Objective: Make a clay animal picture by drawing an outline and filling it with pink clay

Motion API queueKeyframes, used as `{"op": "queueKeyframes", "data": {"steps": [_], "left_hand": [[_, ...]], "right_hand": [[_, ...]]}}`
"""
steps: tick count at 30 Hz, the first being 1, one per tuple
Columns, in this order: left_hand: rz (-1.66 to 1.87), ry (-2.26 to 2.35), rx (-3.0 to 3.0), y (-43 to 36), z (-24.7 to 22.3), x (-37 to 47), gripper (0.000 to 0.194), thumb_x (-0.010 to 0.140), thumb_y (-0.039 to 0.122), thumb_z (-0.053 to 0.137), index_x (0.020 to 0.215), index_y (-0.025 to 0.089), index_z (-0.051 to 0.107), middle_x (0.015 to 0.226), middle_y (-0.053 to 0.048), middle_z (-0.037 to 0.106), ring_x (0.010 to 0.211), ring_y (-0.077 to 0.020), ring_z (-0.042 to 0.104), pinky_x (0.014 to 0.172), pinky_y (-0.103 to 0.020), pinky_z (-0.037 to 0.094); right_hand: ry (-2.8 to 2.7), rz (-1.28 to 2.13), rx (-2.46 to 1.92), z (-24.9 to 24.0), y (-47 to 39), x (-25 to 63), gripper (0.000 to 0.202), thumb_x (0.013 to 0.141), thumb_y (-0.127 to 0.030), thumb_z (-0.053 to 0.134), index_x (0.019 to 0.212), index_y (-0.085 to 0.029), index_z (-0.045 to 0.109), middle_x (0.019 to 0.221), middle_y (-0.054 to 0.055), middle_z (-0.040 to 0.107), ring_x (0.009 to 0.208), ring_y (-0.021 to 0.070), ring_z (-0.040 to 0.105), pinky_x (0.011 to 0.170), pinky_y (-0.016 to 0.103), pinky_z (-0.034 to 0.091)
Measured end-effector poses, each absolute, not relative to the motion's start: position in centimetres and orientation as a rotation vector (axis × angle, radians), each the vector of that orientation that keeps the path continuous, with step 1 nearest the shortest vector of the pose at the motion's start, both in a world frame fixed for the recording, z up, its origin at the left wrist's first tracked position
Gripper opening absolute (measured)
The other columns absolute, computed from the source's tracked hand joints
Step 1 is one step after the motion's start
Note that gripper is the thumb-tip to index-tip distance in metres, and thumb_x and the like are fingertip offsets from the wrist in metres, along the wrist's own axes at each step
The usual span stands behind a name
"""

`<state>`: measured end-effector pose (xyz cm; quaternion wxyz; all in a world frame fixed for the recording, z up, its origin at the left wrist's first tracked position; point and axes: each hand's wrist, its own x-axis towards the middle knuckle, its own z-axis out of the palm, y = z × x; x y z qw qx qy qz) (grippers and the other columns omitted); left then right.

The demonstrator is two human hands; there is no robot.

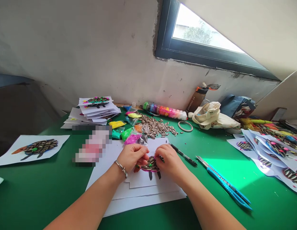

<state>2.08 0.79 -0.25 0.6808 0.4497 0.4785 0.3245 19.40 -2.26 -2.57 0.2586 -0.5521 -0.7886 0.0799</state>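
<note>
Here, from a distance, I see the left hand (132, 157), fingers curled narrow, near the left end of a seed-covered animal picture (150, 165), and the right hand (171, 162), fingers bent narrow at its right end; I cannot tell whether either grips anything. The picture lies on white paper (158, 196) atop a green table (62, 191), sunflower seeds (158, 127) heaped beyond.

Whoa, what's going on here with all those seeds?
A person's left hand and right hand are over an animal picture with a striped-seed body, on white paper. The right one is at the body's right side; the left one is curled close by, and I can't tell if it holds anything. Loose seeds lie heaped behind, a pen and blue cutter to the right.
</note>
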Motion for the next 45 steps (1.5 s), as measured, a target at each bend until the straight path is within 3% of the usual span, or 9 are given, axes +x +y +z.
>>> {"op": "queueKeyframes", "data": {"steps": [14,20,25,45], "left_hand": [[0.721,1.073,1.034,0.8,-0.5,2.1,0.036,0.060,0.047,0.077,0.071,0.014,0.065,0.060,-0.002,0.065,0.047,-0.0117,0.059,0.034,-0.016,0.036],[0.718,1.075,1.056,0.9,-0.3,2.1,0.036,0.059,0.047,0.076,0.070,0.015,0.064,0.061,-0.002,0.065,0.047,-0.0121,0.059,0.032,-0.016,0.035],[0.718,1.089,1.078,0.9,-0.4,2.1,0.037,0.059,0.047,0.075,0.070,0.014,0.063,0.061,-0.002,0.064,0.047,-0.0114,0.058,0.032,-0.016,0.036],[0.675,1.108,1.101,0.9,-0.9,2.3,0.038,0.059,0.050,0.072,0.067,0.015,0.060,0.059,-0.001,0.062,0.045,-0.0114,0.056,0.028,-0.015,0.030]], "right_hand": [[-2.103,0.326,-1.501,-2.1,-2.3,19.5,0.021,0.070,0.003,0.053,0.069,-0.018,0.055,0.073,0.002,0.060,0.078,0.0177,0.050,0.071,0.027,0.038],[-2.122,0.337,-1.538,-1.8,-2.5,19.7,0.027,0.074,0.001,0.055,0.090,-0.019,0.065,0.077,0.002,0.064,0.080,0.0174,0.052,0.073,0.028,0.039],[-2.205,0.275,-1.512,-1.8,-2.3,19.8,0.018,0.081,-0.007,0.058,0.074,-0.020,0.069,0.071,0.002,0.062,0.075,0.0162,0.051,0.071,0.027,0.037],[-2.268,0.205,-1.504,-2.3,-2.1,19.6,0.021,0.079,-0.005,0.059,0.066,-0.020,0.068,0.065,0.000,0.061,0.069,0.0138,0.049,0.070,0.026,0.034]]}}
